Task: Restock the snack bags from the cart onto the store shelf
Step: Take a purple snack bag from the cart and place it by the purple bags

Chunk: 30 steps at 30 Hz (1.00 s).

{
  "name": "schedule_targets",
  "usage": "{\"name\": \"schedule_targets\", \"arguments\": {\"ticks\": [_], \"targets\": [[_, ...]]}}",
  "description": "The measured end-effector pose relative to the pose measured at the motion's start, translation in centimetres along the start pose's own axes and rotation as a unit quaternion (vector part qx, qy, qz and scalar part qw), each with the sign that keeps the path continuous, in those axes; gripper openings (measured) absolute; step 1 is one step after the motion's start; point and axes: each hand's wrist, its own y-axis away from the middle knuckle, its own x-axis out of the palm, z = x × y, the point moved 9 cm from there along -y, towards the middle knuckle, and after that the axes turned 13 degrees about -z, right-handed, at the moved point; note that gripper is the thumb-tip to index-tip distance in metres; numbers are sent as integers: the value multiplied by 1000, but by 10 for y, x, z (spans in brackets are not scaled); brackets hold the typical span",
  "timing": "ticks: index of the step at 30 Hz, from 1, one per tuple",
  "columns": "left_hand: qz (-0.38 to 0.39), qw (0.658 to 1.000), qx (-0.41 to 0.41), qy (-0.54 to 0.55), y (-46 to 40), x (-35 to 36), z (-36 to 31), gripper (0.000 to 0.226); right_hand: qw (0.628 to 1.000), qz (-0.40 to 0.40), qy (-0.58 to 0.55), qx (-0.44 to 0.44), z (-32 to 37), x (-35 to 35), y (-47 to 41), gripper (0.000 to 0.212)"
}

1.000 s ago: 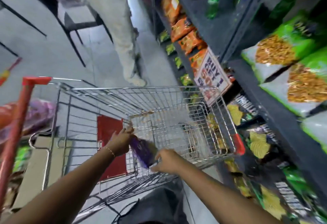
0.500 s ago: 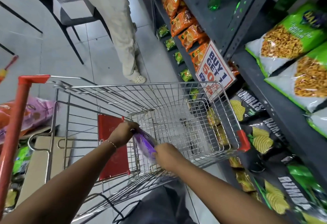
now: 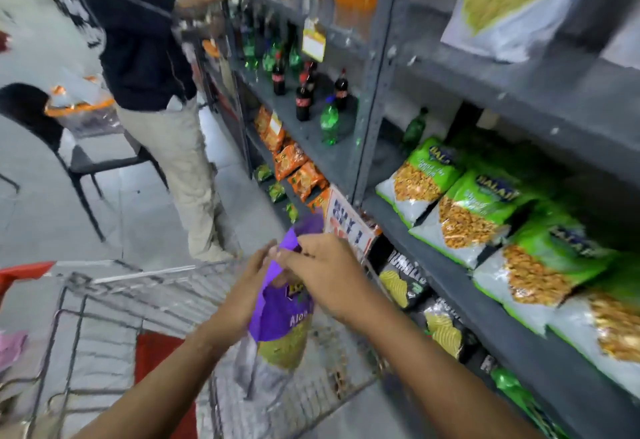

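Observation:
A purple snack bag [image 3: 281, 321] with yellow snacks pictured on it hangs upright above the wire cart [image 3: 114, 303]. My left hand [image 3: 242, 296] grips its left side and my right hand [image 3: 322, 272] pinches its top edge. The bag is lifted clear of the cart basket. To the right is the grey store shelf [image 3: 491, 314], where green snack bags [image 3: 474, 210] lie in a row. Black chip bags [image 3: 405, 282] fill the level below.
Another person [image 3: 156, 68] in a dark top and beige trousers stands just beyond the cart, reaching to the upper shelf. Soda bottles [image 3: 304, 99] and orange snack bags [image 3: 291, 161] fill the far shelf bay. A black chair [image 3: 52, 140] stands on the left. A promo sign [image 3: 346, 227] hangs off the shelf edge.
Both hands have lifted the purple bag up out of the cart basket, and it now hangs upright. My view has swung up and right toward the shelf.

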Motion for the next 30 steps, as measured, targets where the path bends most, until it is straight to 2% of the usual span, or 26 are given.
{"name": "schedule_targets", "arguments": {"ticks": [1, 2, 3, 4, 5, 7, 8, 9, 11, 14, 15, 17, 19, 20, 22, 26, 30], "targets": [[18, 997, -34, 65, 3, 21, -10, 32, 999, -29, -21, 6, 17, -20, -5, 47], [47, 994, -27, 92, 3, 43, -22, 43, 999, -39, -25, -15, 37, -39, -9, 51], [78, 991, 0, 108, 6, 62, -44, 53, 995, -69, -61, -26, 65, -62, -11, 47], [66, 991, 40, 111, 13, 69, -61, 54, 992, -89, -87, -10, 80, -77, -8, 37], [106, 982, 126, 95, 15, 140, -127, 59, 978, -175, -91, -65, 139, -154, 2, 32], [121, 953, 277, -16, 38, 144, -137, 87, 972, -168, -131, -96, 176, -177, 17, 37], [119, 940, 316, -40, 40, 169, -154, 108, 966, -181, -123, -134, 201, -202, 25, 38], [116, 944, 304, -58, 45, 174, -155, 116, 962, -202, -114, -146, 212, -211, 26, 40], [70, 941, 320, -85, 47, 169, -158, 103, 955, -217, -122, -163, 228, -214, 34, 39], [55, 947, 315, 9, 47, 177, -185, 77, 930, -276, -115, -213, 229, -240, 51, 11], [71, 948, 307, 37, 47, 191, -200, 72, 911, -319, -101, -242, 230, -261, 64, 6], [130, 943, 296, 77, 51, 219, -225, 75, 886, -381, -65, -256, 211, -293, 82, 48], [188, 936, 279, 105, 51, 254, -245, 85, 893, -395, -21, -214, 188, -316, 92, 81], [210, 936, 262, 108, 46, 267, -248, 89, 912, -368, -17, -182, 174, -318, 88, 84], [236, 936, 243, 94, 39, 300, -253, 91, 926, -344, 2, -153, 155, -329, 85, 73], [303, 920, 244, 39, 28, 361, -247, 77, 882, -446, 7, -153, 136, -371, 81, 69], [317, 896, 312, -14, 22, 401, -244, 68, 838, -527, 72, -123, 125, -401, 73, 80]]}}
